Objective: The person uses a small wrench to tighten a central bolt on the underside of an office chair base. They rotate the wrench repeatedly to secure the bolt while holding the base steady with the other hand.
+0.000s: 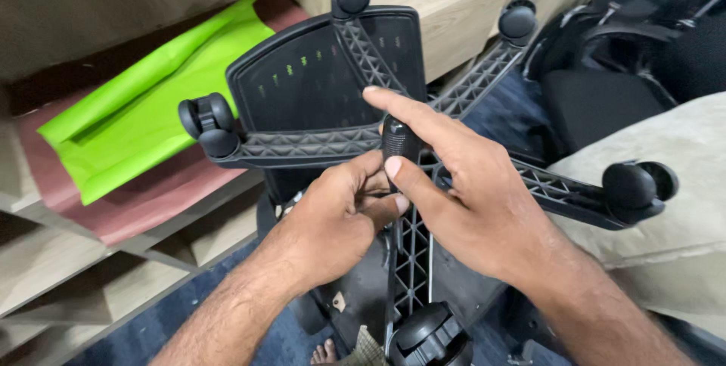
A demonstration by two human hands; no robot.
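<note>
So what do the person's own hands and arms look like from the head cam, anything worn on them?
Both are bare. The left hand and right hand wear no gloves, rings or watch that shows. Both forearms are uncovered up to the frame edge, with no sleeve or cuff in view, and carry dark hair. The nails that show are short. No bandage, tape or marking is visible on either hand.
</note>
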